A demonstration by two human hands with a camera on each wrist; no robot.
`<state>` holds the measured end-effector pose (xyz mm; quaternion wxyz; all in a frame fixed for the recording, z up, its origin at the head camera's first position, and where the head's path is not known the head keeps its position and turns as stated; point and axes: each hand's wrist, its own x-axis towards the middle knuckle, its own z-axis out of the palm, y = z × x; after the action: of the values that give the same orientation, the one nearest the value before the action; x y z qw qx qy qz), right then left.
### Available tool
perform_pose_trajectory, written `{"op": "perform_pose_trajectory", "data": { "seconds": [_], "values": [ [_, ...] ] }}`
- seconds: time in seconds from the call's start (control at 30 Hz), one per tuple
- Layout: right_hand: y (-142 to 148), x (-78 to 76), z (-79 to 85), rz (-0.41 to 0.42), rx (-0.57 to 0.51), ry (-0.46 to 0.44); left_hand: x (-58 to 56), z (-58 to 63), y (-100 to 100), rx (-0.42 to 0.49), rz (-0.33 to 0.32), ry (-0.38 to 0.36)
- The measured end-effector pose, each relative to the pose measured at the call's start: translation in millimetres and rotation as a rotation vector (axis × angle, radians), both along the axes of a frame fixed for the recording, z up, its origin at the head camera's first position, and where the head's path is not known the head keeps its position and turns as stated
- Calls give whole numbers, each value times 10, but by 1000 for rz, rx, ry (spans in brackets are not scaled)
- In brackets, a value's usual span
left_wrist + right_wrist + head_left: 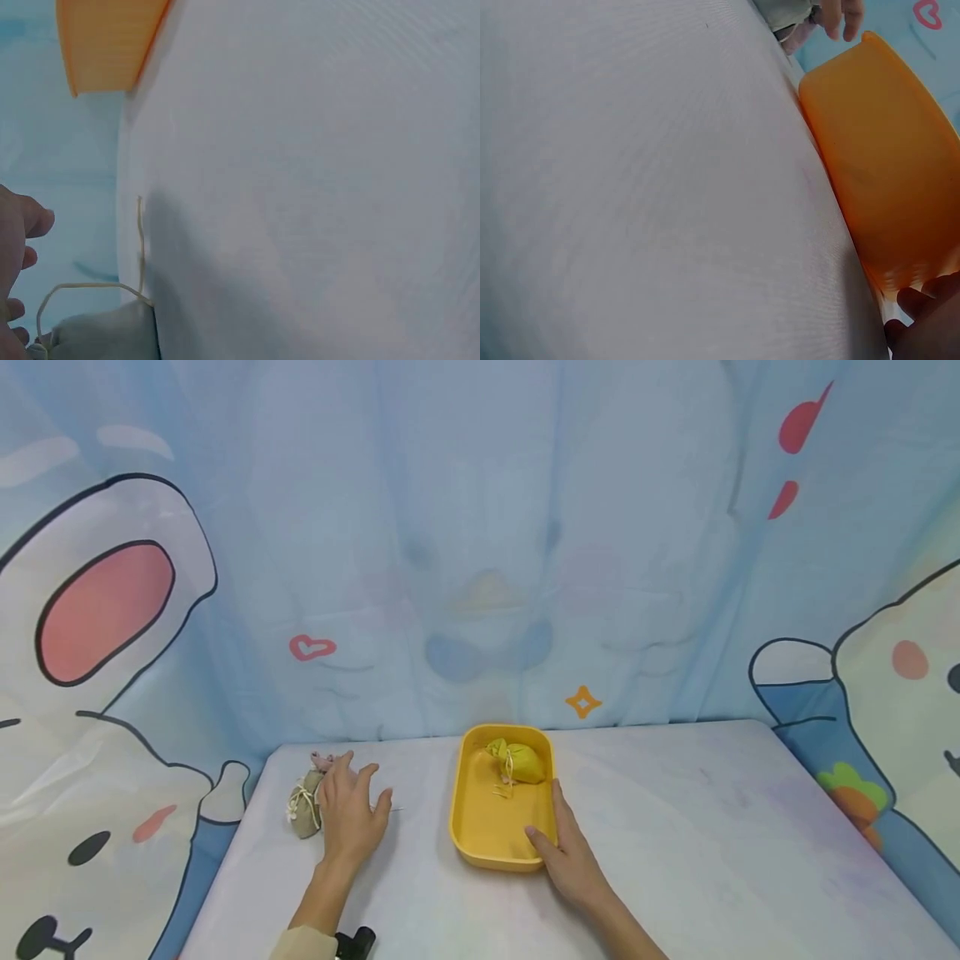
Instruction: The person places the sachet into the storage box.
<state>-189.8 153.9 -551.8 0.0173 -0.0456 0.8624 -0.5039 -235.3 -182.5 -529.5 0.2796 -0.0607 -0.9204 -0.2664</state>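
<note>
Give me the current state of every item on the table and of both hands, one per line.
Yellow tray: upright on the table, holding one pouch.
Yellow pouch: tied shut, lying at the tray's far end.
Beige pouch: tied shut, on the table, outside the tray.
Pink pouch: mostly hidden behind the left hand.
Left hand: fingers spread, at the beige pouch.
Right hand: grips the tray's near rim.

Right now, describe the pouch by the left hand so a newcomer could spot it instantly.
Start at the white table and find the yellow tray near its middle. Left of the tray, the left hand rests beside a small beige pouch near the table's left edge. Unlike the yellow pouch lying inside the tray, it is drab beige, tied with pale cord, and sits on the bare table.
</note>
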Motion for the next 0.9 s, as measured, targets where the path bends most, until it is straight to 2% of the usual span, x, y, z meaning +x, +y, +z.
{"op": "perform_pose_trajectory", "data": {
  "seconds": [0.3, 0.4, 0.7, 0.8, 0.9],
  "values": [
    [-6, 6, 7, -2, -9, -5, 20, -106, -72, 21, 113, -21],
    [-4, 8, 8, -6, 0, 0, 25, -118, -87, 30, 132, -19],
    [-4, 7, 5, -4, -2, -3, 48, -158, -118, 76, 171, 119],
    [-2, 9, 6, -6, 3, -1, 67, -175, -135, 76, 178, 100],
    [-1, 9, 4, -7, 5, -2, 96, -191, -162, 50, 192, 38]
  ]
}}
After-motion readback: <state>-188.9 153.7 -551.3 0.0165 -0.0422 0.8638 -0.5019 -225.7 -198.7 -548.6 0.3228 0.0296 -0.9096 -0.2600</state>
